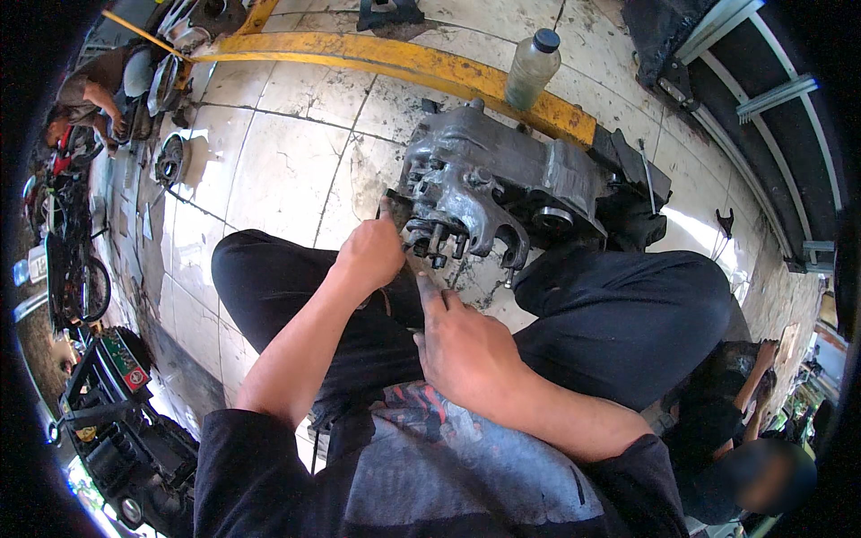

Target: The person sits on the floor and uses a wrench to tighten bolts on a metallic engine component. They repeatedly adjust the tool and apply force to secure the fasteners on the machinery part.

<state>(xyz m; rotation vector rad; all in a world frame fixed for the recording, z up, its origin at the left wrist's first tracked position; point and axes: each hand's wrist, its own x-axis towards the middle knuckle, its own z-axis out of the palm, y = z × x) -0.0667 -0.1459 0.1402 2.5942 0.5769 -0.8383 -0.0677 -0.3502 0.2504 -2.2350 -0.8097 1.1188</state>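
Observation:
A grey metal engine casing (498,179) with bolts and a curved bracket lies on the tiled floor in front of my crossed legs. My left hand (369,251) is at its left end, index finger raised along a dark piece (397,204), the other fingers curled; what they hold is hidden. My right hand (462,341) is lower, just below the bolts at the casing's front, with blackened fingers partly stretched out and apart and no held object visible.
A yellow metal beam (359,56) crosses behind the casing, with a capped bottle (532,70) beside it. Folded metal ramps (753,99) stand at right. Motorcycles (121,430) line the left. One co-worker (94,94) bends at upper left; another (722,430) sits at lower right.

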